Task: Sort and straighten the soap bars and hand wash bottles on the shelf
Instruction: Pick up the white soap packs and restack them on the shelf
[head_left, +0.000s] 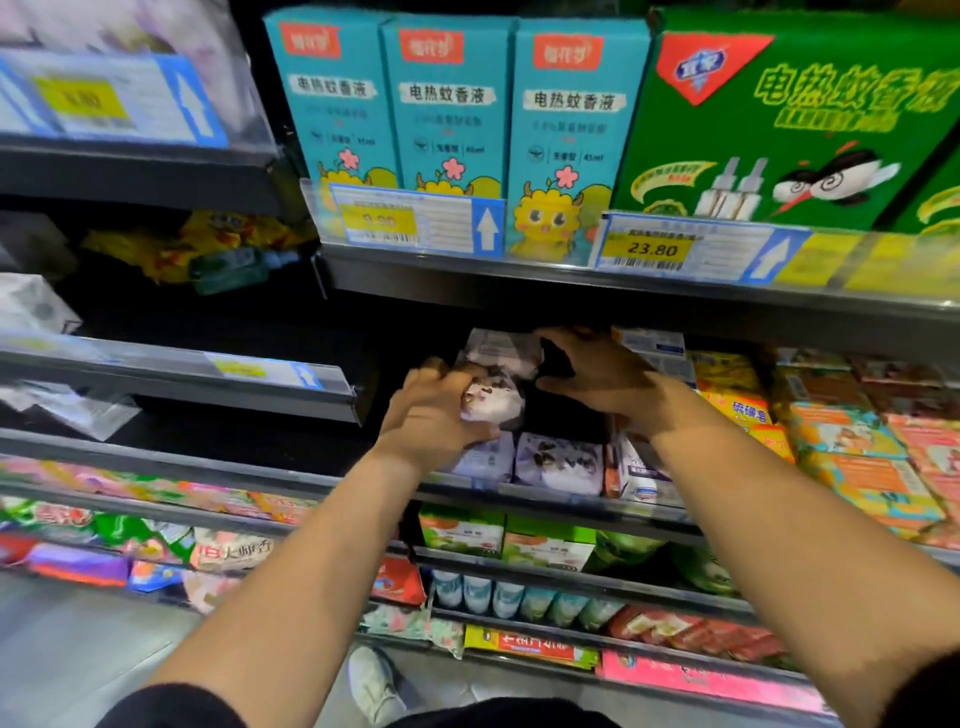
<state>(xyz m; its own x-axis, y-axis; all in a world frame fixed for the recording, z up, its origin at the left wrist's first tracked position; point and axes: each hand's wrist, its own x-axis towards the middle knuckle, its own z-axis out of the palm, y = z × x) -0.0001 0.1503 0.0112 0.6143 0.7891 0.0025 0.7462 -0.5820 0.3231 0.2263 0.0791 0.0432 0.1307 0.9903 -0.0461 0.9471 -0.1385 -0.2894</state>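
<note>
Shop shelving fills the view; the work is on the middle shelf (545, 493). Left hand (434, 410) is clamped round a pale purple soap pack (493, 400), held just above the front row (558, 462) of the same packs. Right hand (597, 379) reaches deeper, fingers curved beside a rear pack (498, 345); whether it grips that one I cannot tell. Likely risks: the glossy wrap slipping from the left grip onto the row below, or the right wrist nudging the white boxes (636, 467) askew

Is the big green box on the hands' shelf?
No, the green box stands one shelf higher than the left hand, gripping a soap pack, and the right hand.
</note>
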